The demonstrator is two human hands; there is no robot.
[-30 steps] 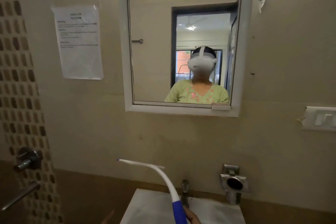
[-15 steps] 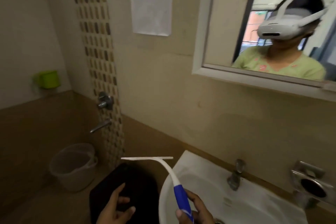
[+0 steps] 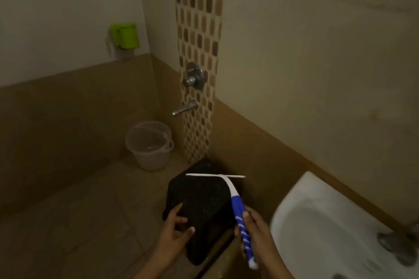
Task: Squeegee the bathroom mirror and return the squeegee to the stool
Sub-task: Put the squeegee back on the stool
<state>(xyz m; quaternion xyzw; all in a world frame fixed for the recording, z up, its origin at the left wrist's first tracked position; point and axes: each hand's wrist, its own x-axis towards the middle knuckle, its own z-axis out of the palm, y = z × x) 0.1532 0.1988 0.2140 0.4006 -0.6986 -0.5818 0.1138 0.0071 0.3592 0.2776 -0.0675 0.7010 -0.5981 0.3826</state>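
A squeegee (image 3: 235, 201) with a white blade and a blue-and-white striped handle is held in my right hand (image 3: 258, 233), which grips the handle low at the bottom centre. Its blade hangs level over the far edge of a black stool (image 3: 199, 197) standing on the floor against the wall. My left hand (image 3: 174, 231) hovers over the stool's near left side with fingers spread and nothing in it. The mirror is out of view.
A white washbasin (image 3: 322, 222) fills the lower right, its tap (image 3: 399, 242) at the frame edge. A translucent bucket (image 3: 149, 145) stands in the corner under a wall spout (image 3: 184, 107) and mixer knob (image 3: 192, 77). A green cup holder (image 3: 124, 35) hangs on the left wall.
The view has swung from the mirror down and left to the stool. The squeegee has come down with my right hand and now hangs over the stool; my left hand has come over it.
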